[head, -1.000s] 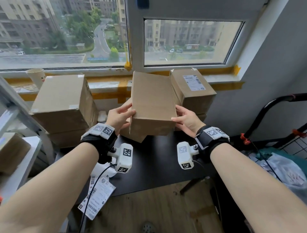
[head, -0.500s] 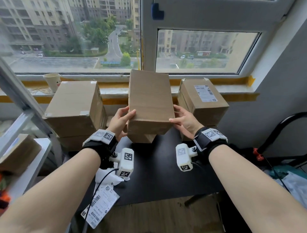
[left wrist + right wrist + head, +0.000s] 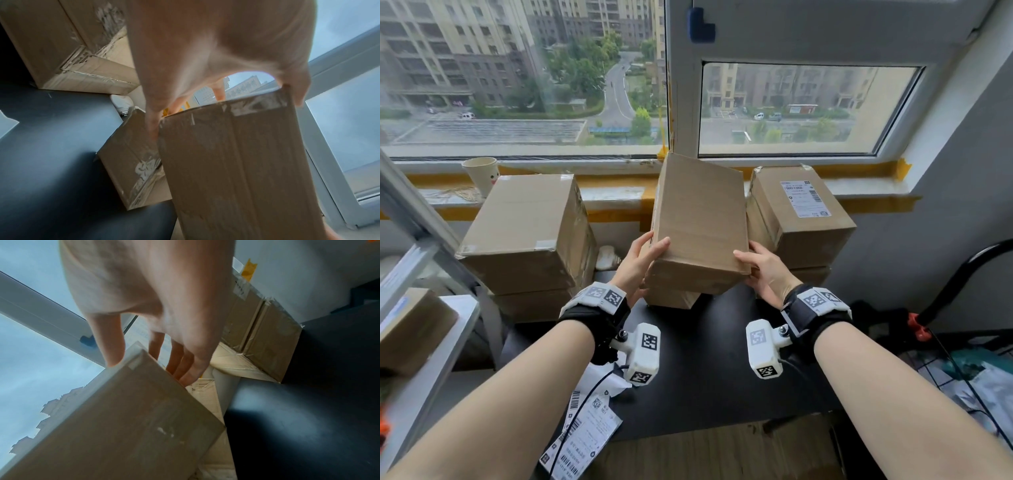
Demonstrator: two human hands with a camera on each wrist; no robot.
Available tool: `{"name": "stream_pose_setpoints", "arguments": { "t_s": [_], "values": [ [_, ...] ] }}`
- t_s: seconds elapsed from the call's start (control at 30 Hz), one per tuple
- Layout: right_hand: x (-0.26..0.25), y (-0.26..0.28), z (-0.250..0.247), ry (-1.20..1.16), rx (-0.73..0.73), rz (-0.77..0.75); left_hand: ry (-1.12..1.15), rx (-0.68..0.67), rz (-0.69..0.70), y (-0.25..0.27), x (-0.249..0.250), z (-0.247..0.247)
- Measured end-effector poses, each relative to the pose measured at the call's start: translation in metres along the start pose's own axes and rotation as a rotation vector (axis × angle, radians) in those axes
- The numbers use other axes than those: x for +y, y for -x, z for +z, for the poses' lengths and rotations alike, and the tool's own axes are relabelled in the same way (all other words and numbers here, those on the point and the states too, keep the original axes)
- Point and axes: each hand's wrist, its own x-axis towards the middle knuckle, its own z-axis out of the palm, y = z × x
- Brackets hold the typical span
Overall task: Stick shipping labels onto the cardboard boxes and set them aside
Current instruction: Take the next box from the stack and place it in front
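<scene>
A plain brown cardboard box (image 3: pixel 700 219) with no label on its top is held in the air between both hands, tilted up toward the window. My left hand (image 3: pixel 642 265) grips its near left corner, thumb on top. My right hand (image 3: pixel 763 270) grips the near right corner, thumb on the top edge. The left wrist view shows the box's taped underside (image 3: pixel 236 162); the right wrist view shows its side (image 3: pixel 123 426). A smaller box (image 3: pixel 671 298) sits under it on the black table (image 3: pixel 705 359). Shipping labels (image 3: pixel 585 435) lie at the table's front left edge.
A labelled box (image 3: pixel 801 212) tops a stack at the right by the grey wall. A large unlabelled box (image 3: pixel 527 229) sits on another at the left. A paper cup (image 3: pixel 481 174) stands on the windowsill. A white shelf (image 3: pixel 424 359) with a box is at far left.
The held box has risen a little and turned slightly, its far end now over the windowsill. Both hands keep their grip on its near corners.
</scene>
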Motion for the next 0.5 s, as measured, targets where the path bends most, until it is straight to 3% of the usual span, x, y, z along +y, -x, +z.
{"name": "stream_pose_setpoints", "arguments": {
  "t_s": [0.2,0.33,0.5],
  "values": [
    [0.004,-0.002,-0.004,0.136,-0.026,0.158,-0.011,-0.002,-0.077,-0.007,-0.006,0.005],
    [0.009,0.000,-0.008,0.047,-0.093,0.276,-0.011,0.006,-0.170,-0.014,-0.017,0.005],
    [0.014,-0.001,-0.011,-0.009,-0.094,0.249,-0.019,-0.036,-0.166,-0.014,-0.017,0.004]
  ]
}}
